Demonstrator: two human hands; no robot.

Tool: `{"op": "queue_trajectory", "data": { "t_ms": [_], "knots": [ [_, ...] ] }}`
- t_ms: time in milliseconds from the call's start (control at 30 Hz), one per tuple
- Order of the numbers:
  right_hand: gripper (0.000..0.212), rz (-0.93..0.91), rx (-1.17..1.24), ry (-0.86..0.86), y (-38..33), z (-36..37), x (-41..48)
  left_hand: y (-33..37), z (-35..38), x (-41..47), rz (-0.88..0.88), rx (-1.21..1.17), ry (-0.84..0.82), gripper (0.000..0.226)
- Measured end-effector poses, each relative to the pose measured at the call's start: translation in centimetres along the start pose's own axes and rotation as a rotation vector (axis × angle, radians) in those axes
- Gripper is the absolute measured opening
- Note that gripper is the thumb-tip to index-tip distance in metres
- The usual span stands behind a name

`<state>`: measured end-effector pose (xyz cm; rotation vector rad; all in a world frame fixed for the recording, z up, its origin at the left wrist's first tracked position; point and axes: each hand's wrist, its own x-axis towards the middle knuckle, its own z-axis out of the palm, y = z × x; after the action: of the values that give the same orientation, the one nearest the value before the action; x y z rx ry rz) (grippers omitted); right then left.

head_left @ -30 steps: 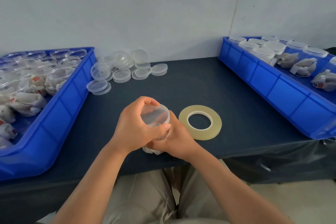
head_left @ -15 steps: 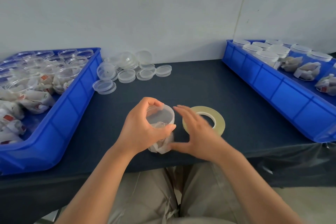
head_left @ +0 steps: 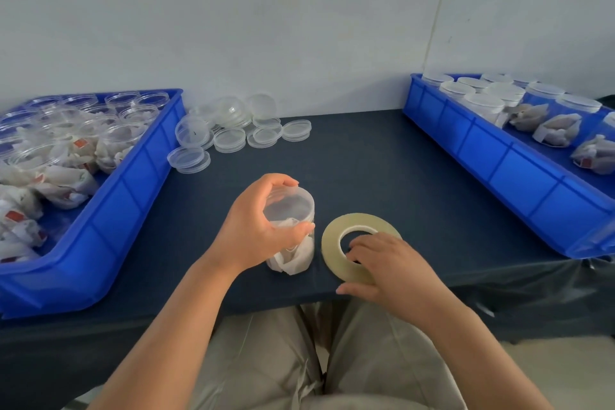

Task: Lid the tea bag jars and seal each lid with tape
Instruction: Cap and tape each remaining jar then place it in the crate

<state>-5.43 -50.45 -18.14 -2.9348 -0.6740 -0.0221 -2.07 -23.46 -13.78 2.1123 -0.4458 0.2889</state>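
The left hand (head_left: 256,230) clamps the lidded clear plastic tea-bag jar (head_left: 294,210) from above, probably steadying it for sealing; just right of it, the right hand (head_left: 389,263) pinches the flat yellowish tape ring (head_left: 330,243) with curled fingers

Grips: two, left grip (head_left: 253,230) and right grip (head_left: 389,266).
Jar in the left grip: one jar (head_left: 296,206).
Tape roll (head_left: 331,243): one, under the right grip.
Blue trays: two, left tray (head_left: 133,183) left of the left grip, right tray (head_left: 499,170) right of the right grip.
Loose lids (head_left: 229,140): about ten on the table beyond the left grip; the stacked ones are hard to separate.
Lidded jars (head_left: 484,103), right tray: at least eight.
Tea bags (head_left: 559,130), right tray: three plain.
Open jars (head_left: 123,100), left tray: too crowded to count.
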Motion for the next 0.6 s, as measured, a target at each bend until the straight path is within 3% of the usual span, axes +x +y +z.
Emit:
{"op": "queue_trajectory", "data": {
  "t_ms": [233, 400, 500, 600],
  "knots": [
    [0.038, 0.147, 0.356, 0.185, 0.2, -1.2, -0.8, 0.2, -1.1, 1.0, -0.04, 0.11, -0.078, 0.074],
    [0.038, 0.155, 0.75, 0.465, -2.3, -3.8, -1.9, 2.2, -3.0, 1.0, 0.074, 0.332, -0.109, 0.095],
    [0.043, 0.151, 0.813, 0.572, -3.9, -5.2, -2.3, 4.4, -3.3, -0.1, 0.149, 0.264, 0.048, 0.077],
    [0.041, 0.094, 0.854, 0.611, -4.9, -6.2, -2.6, 7.1, -1.9, -2.0, 0.172, 0.104, 0.046, 0.062]
  ]
}}
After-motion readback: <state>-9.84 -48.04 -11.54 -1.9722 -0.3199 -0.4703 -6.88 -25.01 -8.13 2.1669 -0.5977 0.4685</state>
